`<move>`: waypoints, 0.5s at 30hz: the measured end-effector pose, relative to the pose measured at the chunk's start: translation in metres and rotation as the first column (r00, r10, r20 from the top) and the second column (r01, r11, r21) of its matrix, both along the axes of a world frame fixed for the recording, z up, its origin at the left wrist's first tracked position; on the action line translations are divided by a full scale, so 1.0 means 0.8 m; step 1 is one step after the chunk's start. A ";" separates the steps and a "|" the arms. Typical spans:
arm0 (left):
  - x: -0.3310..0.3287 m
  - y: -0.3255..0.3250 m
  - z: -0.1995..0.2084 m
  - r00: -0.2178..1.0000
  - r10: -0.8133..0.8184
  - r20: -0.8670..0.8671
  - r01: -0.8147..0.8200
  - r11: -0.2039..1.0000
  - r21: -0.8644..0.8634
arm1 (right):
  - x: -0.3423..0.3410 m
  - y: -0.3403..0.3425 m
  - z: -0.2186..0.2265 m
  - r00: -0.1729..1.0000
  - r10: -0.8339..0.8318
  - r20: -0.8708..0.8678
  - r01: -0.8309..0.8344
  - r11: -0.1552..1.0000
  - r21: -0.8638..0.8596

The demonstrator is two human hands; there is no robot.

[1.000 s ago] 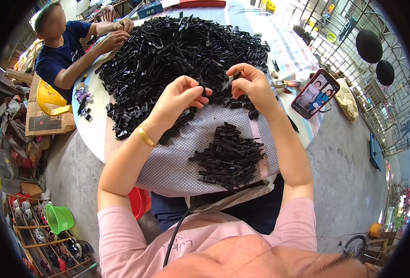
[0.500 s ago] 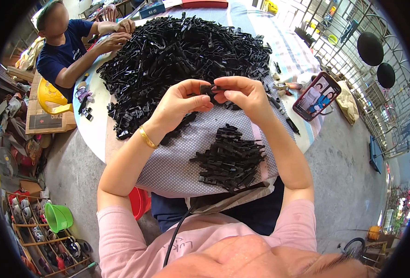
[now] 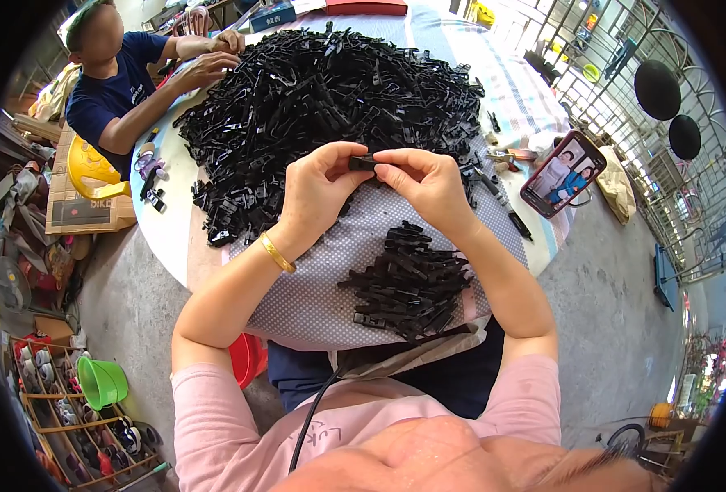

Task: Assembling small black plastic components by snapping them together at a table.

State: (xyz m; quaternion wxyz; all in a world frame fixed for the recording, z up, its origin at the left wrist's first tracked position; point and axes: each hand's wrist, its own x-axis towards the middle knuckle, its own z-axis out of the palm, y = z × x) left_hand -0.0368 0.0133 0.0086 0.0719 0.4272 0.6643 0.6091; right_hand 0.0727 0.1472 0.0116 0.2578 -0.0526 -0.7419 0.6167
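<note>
Between my hands is a small black clip-like plastic piece [image 3: 363,164]. The thumb and fingers of my left hand [image 3: 320,187] pinch one end of it. My right hand [image 3: 430,184] pinches the other end, its fingertips nearly meeting the left ones. Fingers cover much of the piece, so its exact shape is hidden. Just beyond my hands rises a large heap of similar black pieces [image 3: 322,94], some with thin wire-like loops. A smaller pile [image 3: 412,283] of black pieces lies on the dotted cloth [image 3: 305,299] close to my body, between my forearms.
A co-worker [image 3: 113,102] sits at the far left, both hands at the heap's edge. On the right, a phone [image 3: 564,174] stands tilted near pliers [image 3: 512,154] and a black marker [image 3: 518,223]. A yellow chair [image 3: 92,168] and green bucket [image 3: 102,383] are left of the round table [image 3: 166,250].
My hands have drawn closer together around the black piece, which now lies level between both fingertips. My left wrist has shifted slightly right. The co-worker's hands have moved a little.
</note>
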 end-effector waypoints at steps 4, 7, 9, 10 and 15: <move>0.005 -0.002 0.003 0.996 -0.059 0.060 0.056 0.998 0.042 | 0.004 0.010 0.009 0.997 -0.064 -0.034 0.072 0.947 0.314; 0.002 -0.005 0.011 0.987 -0.122 0.101 0.126 0.991 -0.033 | 0.006 0.014 0.014 0.998 -0.033 -0.057 0.054 0.904 0.423; -0.003 -0.006 0.014 0.984 -0.140 0.111 0.147 0.988 -0.055 | 0.005 0.014 0.016 0.994 0.001 -0.107 0.046 0.899 0.436; -0.004 -0.006 0.014 0.979 -0.160 0.126 0.170 0.982 -0.075 | 0.006 0.014 0.017 0.995 0.005 -0.098 0.035 0.918 0.396; 0.001 -0.005 0.015 0.966 -0.222 0.134 0.236 0.966 -0.101 | 0.007 0.027 0.012 0.974 0.199 0.106 -0.215 0.960 0.179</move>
